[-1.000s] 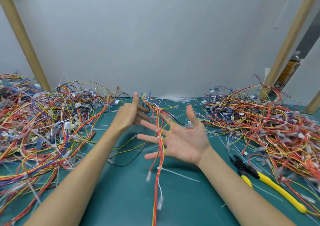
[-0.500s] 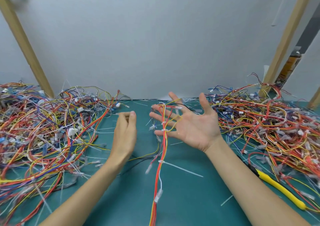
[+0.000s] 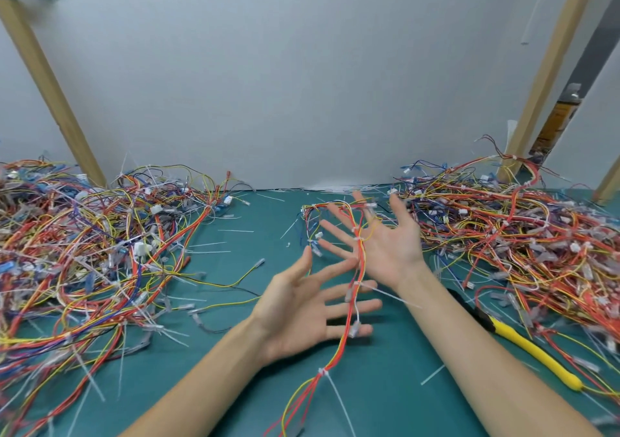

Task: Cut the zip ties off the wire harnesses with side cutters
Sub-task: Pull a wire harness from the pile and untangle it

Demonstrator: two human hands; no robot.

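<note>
- Head view: the left hand (image 3: 298, 315) and right hand (image 3: 389, 245) are seen palm-up at the centre of the frame. The fingers are spread wide and nothing is gripped.
- A slim red-and-yellow wire harness (image 3: 360, 262) is draped loosely over the right palm and across the left fingertips. Its tail trails to the bottom centre over the teal bench (image 3: 385, 389).
- A white plastic zip tie (image 3: 322, 372) is cinched on it below the left hand, and others sit higher up by the right palm.
- The yellow-handled side cutters (image 3: 533, 349) lie untouched at the lower right, their head hidden behind the right forearm.
- A left heap of tangled multicoloured wires (image 3: 100, 252) and a similar right heap (image 3: 520, 235) fill the frame's sides.
- Judged risks:
  - With nothing gripped, the harness could slide off the open hands.
  - Strands of the right heap appear to overlie the cutters' handle end, so wires could be dragged along when it is lifted.
  - If a tie is cut too close, insulation could be nicked.
</note>
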